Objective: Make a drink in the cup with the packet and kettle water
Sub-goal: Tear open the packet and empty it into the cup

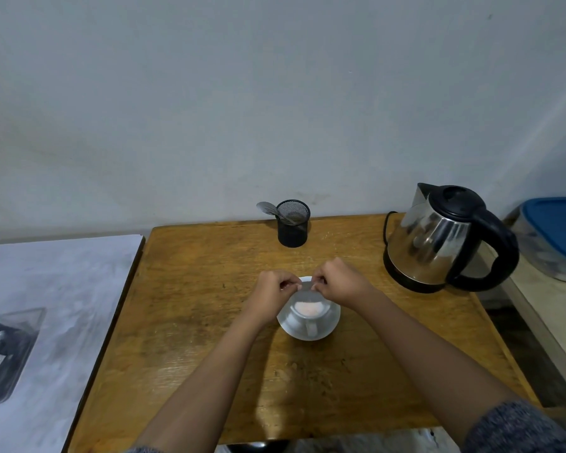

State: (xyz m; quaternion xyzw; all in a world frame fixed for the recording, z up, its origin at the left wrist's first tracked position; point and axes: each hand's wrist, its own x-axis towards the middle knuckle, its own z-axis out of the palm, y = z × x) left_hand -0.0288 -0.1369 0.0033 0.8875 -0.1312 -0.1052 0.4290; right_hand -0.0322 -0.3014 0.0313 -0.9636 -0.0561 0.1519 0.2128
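A white cup [308, 317] stands on a white saucer [327, 326] in the middle of the wooden table [183, 322]. Pale pink powder lies in the cup. Directly over the cup I hold a small silvery packet [305, 286] by its two upper corners, my left hand [272, 289] pinching one side and my right hand [339, 282] the other. The steel kettle [438, 243] with black handle and lid sits on its base at the right back of the table, an arm's reach from my right hand.
A black mesh holder [293, 223] with a metal spoon [270, 209] stands at the table's back edge by the wall. A white surface [56, 289] with a clear box lies left. A blue-lidded container [556, 237] sits right of the kettle.
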